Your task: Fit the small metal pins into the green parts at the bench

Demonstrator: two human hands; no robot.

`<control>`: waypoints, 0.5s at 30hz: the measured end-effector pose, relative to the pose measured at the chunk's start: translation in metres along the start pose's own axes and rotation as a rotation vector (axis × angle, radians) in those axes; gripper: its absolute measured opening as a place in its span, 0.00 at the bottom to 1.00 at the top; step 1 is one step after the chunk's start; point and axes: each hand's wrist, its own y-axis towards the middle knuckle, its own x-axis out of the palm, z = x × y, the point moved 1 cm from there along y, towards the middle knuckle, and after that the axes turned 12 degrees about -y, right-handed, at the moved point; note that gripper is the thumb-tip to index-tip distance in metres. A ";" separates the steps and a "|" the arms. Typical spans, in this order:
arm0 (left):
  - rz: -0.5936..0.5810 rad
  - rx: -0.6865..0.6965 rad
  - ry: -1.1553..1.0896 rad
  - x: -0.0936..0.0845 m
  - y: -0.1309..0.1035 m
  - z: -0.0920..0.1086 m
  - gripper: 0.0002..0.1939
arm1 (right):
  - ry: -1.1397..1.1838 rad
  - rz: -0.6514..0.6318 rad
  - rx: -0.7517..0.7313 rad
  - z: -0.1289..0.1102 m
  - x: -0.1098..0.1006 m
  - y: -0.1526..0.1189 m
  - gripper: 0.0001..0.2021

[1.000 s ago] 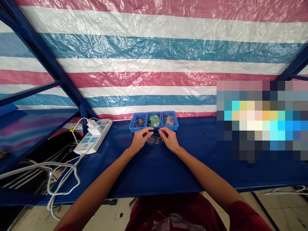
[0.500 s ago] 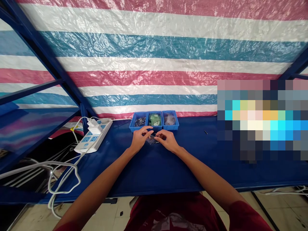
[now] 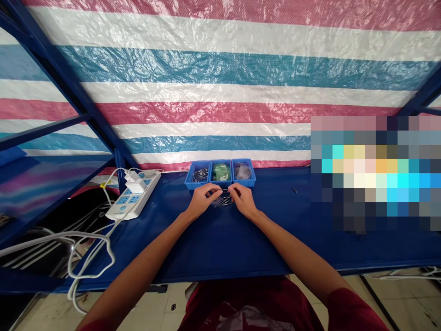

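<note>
My left hand [image 3: 202, 198] and my right hand [image 3: 243, 198] face each other just in front of the blue bins. A thin, shiny pin-like piece [image 3: 224, 190] spans the gap between them, with the fingertips of both hands pinched at its ends. What kind of piece it is cannot be made out. Below, on the table, lie several similar slim metal pieces [image 3: 226, 201] beside a clear plastic bag [image 3: 217, 202], partly covered by my left hand.
Behind my hands stand a blue bin of dark slim pieces [image 3: 200, 175], a bin with a green bag [image 3: 220, 173] and a bin with a clear bag [image 3: 243, 172]. A white power strip [image 3: 132, 197] is left; a small dark piece [image 3: 294, 189] lies right. The right side is pixelated.
My left fingers, raised and spread earlier, have closed to a pinch. The hands have shifted slightly apart, and the thin piece shows more plainly between them.
</note>
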 end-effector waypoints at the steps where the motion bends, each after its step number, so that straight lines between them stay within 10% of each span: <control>1: -0.008 0.000 -0.008 0.000 0.000 0.000 0.13 | 0.020 0.009 0.009 0.000 0.000 0.000 0.15; 15: -0.037 -0.027 0.004 -0.001 0.000 0.004 0.21 | 0.022 -0.046 -0.036 0.002 0.004 -0.001 0.13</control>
